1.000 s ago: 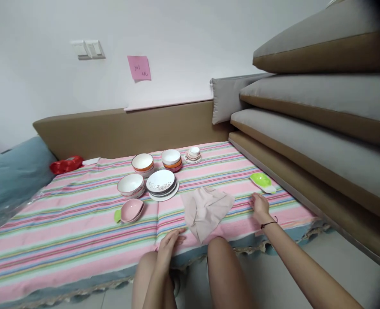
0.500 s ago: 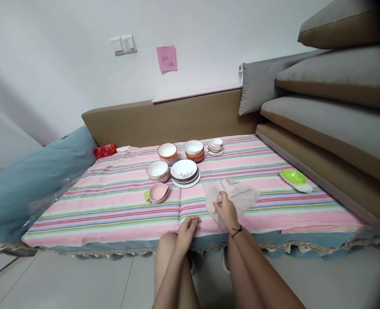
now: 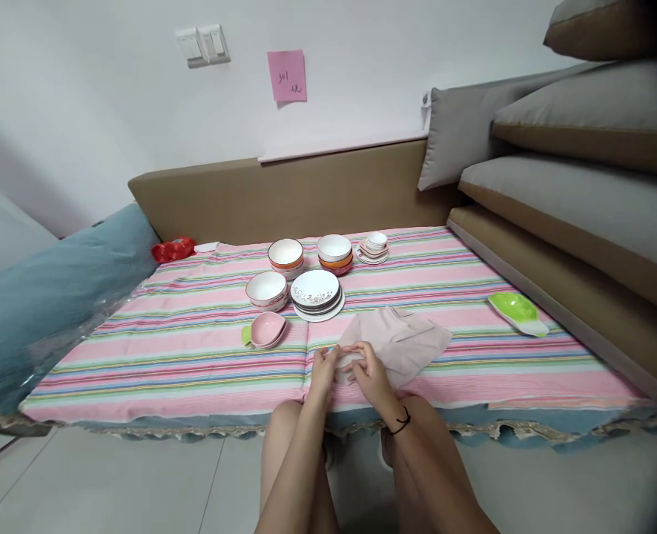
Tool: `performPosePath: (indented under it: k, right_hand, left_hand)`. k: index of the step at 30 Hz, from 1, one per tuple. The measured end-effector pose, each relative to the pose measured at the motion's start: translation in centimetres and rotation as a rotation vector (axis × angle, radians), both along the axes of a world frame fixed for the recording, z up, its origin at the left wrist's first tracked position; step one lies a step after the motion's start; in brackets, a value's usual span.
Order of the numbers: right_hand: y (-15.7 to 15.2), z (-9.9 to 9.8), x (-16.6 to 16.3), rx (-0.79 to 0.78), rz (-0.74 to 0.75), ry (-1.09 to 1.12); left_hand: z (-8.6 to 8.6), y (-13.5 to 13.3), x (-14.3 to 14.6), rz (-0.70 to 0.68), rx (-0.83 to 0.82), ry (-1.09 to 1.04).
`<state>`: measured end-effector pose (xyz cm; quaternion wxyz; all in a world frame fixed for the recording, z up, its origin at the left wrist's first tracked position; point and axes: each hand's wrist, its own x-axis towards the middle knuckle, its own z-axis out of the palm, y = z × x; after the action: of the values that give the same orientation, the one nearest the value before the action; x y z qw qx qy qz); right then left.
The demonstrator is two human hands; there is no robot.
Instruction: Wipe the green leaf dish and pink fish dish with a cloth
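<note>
A thin pale pink cloth [image 3: 403, 337] lies loosely spread on the striped cover [image 3: 195, 363] before me. At its left edge my left hand [image 3: 322, 371] has its fingers closed on the fabric. Close beside it, my right hand [image 3: 370, 374], with a dark cord on the wrist, bends its fingers on the same edge, fingertips meeting those of the left hand. Beyond the hands stands a stack of plates [image 3: 314, 288], the top one white with a floral pattern. To its left is a leaf-handled pink bowl [image 3: 267, 328].
Behind are a white bowl [image 3: 267, 289], two bowl stacks [image 3: 285, 254] [image 3: 335, 248] and small dishes [image 3: 374, 245]. A green dish [image 3: 516, 310] lies right, near piled cushions [image 3: 573, 193]. Red packaging [image 3: 173, 250] sits far left by a blue armrest [image 3: 78, 297].
My left hand has moved up and forward from near the knee to the cloth. My right hand has shifted left to the cloth's edge, so the hands now meet. The view has tilted slightly.
</note>
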<state>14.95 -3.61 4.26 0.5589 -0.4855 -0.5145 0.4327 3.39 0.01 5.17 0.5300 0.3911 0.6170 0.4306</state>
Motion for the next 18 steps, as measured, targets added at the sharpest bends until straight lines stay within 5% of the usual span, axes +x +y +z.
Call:
performPosePath:
  k: [5,13,18]
  right_hand:
    - [0.7,-0.5,2.2,-0.041,-0.361,-0.026]
    - [1.0,-1.3,2.6,-0.091,-0.231,-0.202]
    - [1.5,-1.6,2.3,-0.003,-0.291,-0.283]
  left_hand:
    - [-1.1,1.5,0.4,-0.1,0.119,0.486]
    - [0.2,2.6,1.3,-0.173,0.282,0.635]
    - [4.1,0.9,2.7,-0.348,0.503,0.677]
